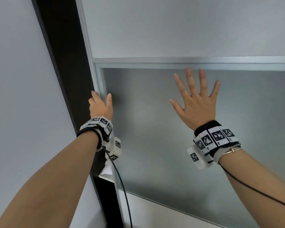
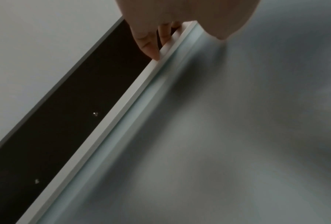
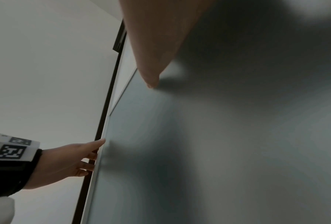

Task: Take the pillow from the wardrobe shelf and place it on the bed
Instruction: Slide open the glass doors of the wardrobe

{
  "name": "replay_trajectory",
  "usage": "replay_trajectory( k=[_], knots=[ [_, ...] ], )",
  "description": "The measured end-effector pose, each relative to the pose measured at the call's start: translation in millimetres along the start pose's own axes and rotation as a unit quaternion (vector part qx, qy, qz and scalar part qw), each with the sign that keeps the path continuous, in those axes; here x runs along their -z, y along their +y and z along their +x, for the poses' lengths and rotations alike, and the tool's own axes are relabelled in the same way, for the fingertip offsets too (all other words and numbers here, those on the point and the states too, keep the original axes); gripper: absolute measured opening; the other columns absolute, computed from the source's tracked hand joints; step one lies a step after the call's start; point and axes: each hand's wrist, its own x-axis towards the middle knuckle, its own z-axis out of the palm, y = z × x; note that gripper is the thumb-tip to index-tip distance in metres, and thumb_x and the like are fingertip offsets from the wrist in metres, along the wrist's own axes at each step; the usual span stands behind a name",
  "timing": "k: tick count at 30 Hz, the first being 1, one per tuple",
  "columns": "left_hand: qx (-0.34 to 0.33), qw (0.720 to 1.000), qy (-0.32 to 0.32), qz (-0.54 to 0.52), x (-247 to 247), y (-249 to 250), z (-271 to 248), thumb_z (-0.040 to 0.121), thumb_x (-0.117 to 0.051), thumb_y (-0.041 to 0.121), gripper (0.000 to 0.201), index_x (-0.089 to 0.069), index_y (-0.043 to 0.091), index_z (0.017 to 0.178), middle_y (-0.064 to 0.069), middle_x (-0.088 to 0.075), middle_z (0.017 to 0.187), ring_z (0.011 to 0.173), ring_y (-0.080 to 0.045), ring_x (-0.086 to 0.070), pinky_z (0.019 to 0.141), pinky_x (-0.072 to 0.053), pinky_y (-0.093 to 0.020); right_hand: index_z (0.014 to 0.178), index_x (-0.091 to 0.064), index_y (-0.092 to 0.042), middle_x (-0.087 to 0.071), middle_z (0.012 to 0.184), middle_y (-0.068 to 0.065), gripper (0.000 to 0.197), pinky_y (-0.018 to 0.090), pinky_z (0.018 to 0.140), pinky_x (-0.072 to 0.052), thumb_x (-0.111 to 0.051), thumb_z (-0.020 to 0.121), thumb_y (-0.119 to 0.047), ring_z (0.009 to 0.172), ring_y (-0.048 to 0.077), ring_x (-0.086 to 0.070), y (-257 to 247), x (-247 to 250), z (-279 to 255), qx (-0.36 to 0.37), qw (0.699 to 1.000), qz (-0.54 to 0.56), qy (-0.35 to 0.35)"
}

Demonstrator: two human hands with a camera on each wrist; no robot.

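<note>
No pillow shows in any view. A wardrobe sliding door [image 1: 155, 129] of frosted glass in a silver frame [image 1: 95, 76] fills the head view. My left hand [image 1: 102, 99] grips the door's left edge: its fingers [image 2: 149, 44] curl behind the frame [image 2: 111, 121] while the thumb lies on the glass front. In the right wrist view the left hand [image 3: 69, 160] hooks that same edge. My right hand [image 1: 196, 102] lies flat on the glass with fingers spread, and its thumb [image 3: 153, 53] touches the panel.
A dark wardrobe side panel [image 1: 64, 63] runs along the door's left edge, with a pale wall [image 1: 15, 79] beyond it. Low in the narrow gap a white item [image 1: 107, 170] rests on a shelf edge. A horizontal silver rail [image 1: 187, 60] crosses the door above my hands.
</note>
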Motion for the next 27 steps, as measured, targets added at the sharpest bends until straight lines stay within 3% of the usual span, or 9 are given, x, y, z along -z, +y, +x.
replay_trajectory(
  k=[5, 6, 8, 11, 15, 18, 22, 24, 27],
  knots=[
    [-0.031, 0.999, -0.029, 0.013, -1, 17, -19, 0.096, -0.038, 0.042, 0.054, -0.042, -0.001, 0.130, -0.024, -0.043, 0.129, 0.108, -0.046, -0.054, 0.089, -0.042, -0.047, 0.151, -0.010, -0.031, -0.012, 0.160, 0.008, 0.072, 0.066, 0.109, -0.003, -0.035, 0.091, -0.062, 0.145, 0.039, -0.006, 10, 13, -13, -0.058, 0.998, 0.003, -0.003],
    [-0.045, 0.998, -0.036, 0.012, -23, 51, -63, 0.097, -0.039, 0.039, 0.050, -0.044, -0.001, 0.125, -0.024, -0.045, 0.127, 0.106, -0.046, -0.055, 0.088, -0.042, -0.047, 0.151, -0.010, -0.030, -0.012, 0.160, 0.011, 0.073, 0.068, 0.109, -0.005, -0.036, 0.090, -0.062, 0.145, 0.042, -0.007, 60, 28, -35, -0.083, 0.996, 0.012, -0.009],
    [-0.059, 0.997, -0.053, 0.005, -28, 74, -87, 0.097, -0.040, 0.036, 0.045, -0.045, -0.001, 0.121, -0.023, -0.047, 0.126, 0.105, -0.045, -0.056, 0.087, -0.042, -0.046, 0.151, -0.011, -0.029, -0.013, 0.160, 0.013, 0.075, 0.069, 0.108, -0.007, -0.037, 0.089, -0.062, 0.144, 0.045, -0.008, 80, 35, -45, -0.100, 0.995, 0.011, -0.023],
    [-0.078, 0.993, -0.085, 0.009, -33, 87, -98, 0.098, -0.039, 0.032, 0.040, -0.045, -0.001, 0.117, -0.024, -0.053, 0.121, 0.104, -0.043, -0.057, 0.085, -0.043, -0.045, 0.150, -0.012, -0.028, -0.015, 0.159, 0.010, 0.078, 0.069, 0.108, -0.011, -0.043, 0.087, -0.062, 0.144, 0.044, -0.011, 79, 38, -52, -0.056, 0.997, -0.005, -0.053],
    [-0.123, 0.983, -0.137, 0.029, -36, 109, -118, 0.099, -0.034, 0.030, 0.032, -0.040, 0.000, 0.110, -0.029, -0.063, 0.103, 0.094, -0.045, -0.061, 0.076, -0.044, -0.043, 0.150, -0.013, -0.029, -0.015, 0.160, 0.009, 0.078, 0.068, 0.108, -0.013, -0.047, 0.086, -0.059, 0.144, 0.044, -0.011, 80, 44, -60, -0.061, 0.994, -0.006, -0.089],
    [-0.148, 0.975, -0.161, 0.020, -43, 126, -138, 0.099, -0.036, 0.030, 0.021, -0.035, 0.009, 0.097, -0.021, -0.058, 0.086, 0.091, -0.043, -0.061, 0.069, -0.037, -0.036, 0.151, -0.010, -0.028, -0.010, 0.161, 0.006, 0.075, 0.066, 0.110, -0.011, -0.044, 0.089, -0.055, 0.146, 0.038, -0.007, 88, 53, -66, -0.052, 0.993, -0.006, -0.106],
    [-0.194, 0.960, -0.201, 0.019, -52, 148, -157, 0.098, -0.037, 0.031, 0.031, -0.044, 0.004, 0.111, -0.017, -0.060, 0.089, 0.090, -0.039, -0.062, 0.069, -0.038, -0.034, 0.151, -0.004, -0.026, -0.004, 0.162, 0.002, 0.073, 0.064, 0.112, -0.006, -0.042, 0.093, -0.049, 0.148, 0.029, -0.003, 99, 63, -70, -0.034, 0.991, -0.009, -0.131],
    [-0.215, 0.950, -0.224, 0.018, -58, 159, -166, 0.098, -0.037, 0.033, 0.030, -0.045, 0.005, 0.108, -0.013, -0.057, 0.081, 0.085, -0.038, -0.062, 0.068, -0.042, -0.036, 0.151, -0.002, -0.025, -0.002, 0.162, 0.002, 0.072, 0.062, 0.112, -0.005, -0.040, 0.094, -0.047, 0.148, 0.027, -0.002, 105, 68, -70, -0.032, 0.990, -0.010, -0.138],
    [-0.226, 0.940, -0.255, -0.008, -64, 173, -179, 0.097, -0.040, 0.034, 0.031, -0.046, 0.006, 0.108, -0.007, -0.055, 0.084, 0.082, -0.030, -0.057, 0.069, -0.040, -0.032, 0.151, 0.000, -0.024, 0.001, 0.162, 0.002, 0.070, 0.061, 0.113, -0.004, -0.037, 0.096, -0.044, 0.148, 0.026, 0.001, 111, 74, -72, -0.039, 0.988, -0.010, -0.150]
  ],
)
